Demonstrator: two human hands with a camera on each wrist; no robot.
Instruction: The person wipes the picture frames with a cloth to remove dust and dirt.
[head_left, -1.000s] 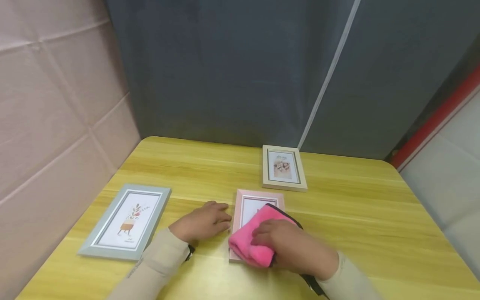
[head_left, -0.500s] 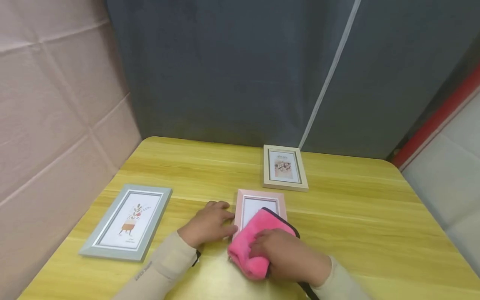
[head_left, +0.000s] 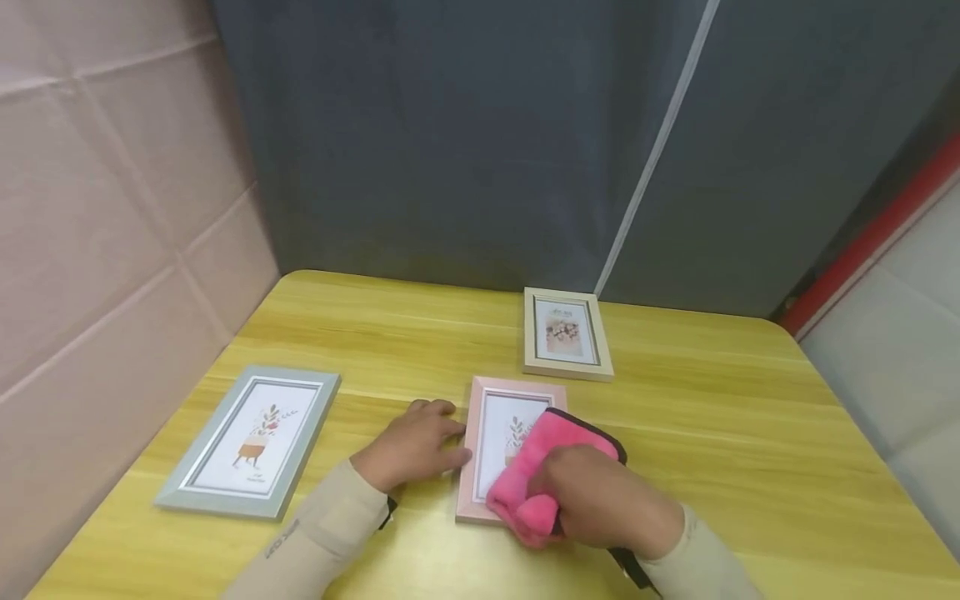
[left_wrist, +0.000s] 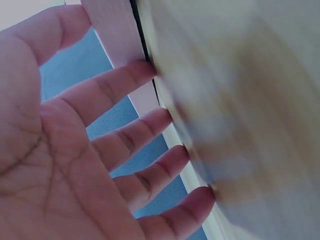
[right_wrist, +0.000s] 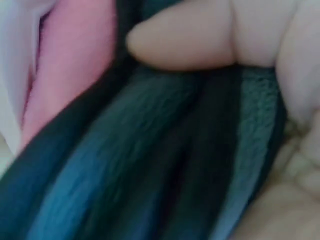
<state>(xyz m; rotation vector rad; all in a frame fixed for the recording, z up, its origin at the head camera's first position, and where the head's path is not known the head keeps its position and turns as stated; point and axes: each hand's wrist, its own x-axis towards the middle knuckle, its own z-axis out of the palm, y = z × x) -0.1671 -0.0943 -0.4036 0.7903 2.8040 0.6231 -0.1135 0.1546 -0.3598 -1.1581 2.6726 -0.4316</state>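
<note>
In the head view, a pink picture frame (head_left: 491,454) lies face up near the table's front, with a plant drawing partly covered. My right hand (head_left: 609,497) holds a bunched pink cloth (head_left: 536,462) with dark trim against the frame's right and lower part. The right wrist view shows a finger (right_wrist: 185,40) curled over the cloth's dark folds (right_wrist: 150,135). My left hand (head_left: 411,446) rests at the frame's left side, thumb by its edge. Its fingers (left_wrist: 110,92) are spread and fairly straight in the left wrist view, fingertips down at the tabletop beside the frame.
A larger grey-blue picture frame (head_left: 247,446) lies at the table's left, close to my left sleeve. Farther back stands a cream frame (head_left: 567,335), lying flat near the rear edge. The yellow wood-grain table (head_left: 720,433) meets a dark grey panel (head_left: 450,150) behind.
The cloth, in my right hand, went toward me, then right and slightly away, uncovering more of the drawing. My left hand moved right, closer against the pink frame's edge.
</note>
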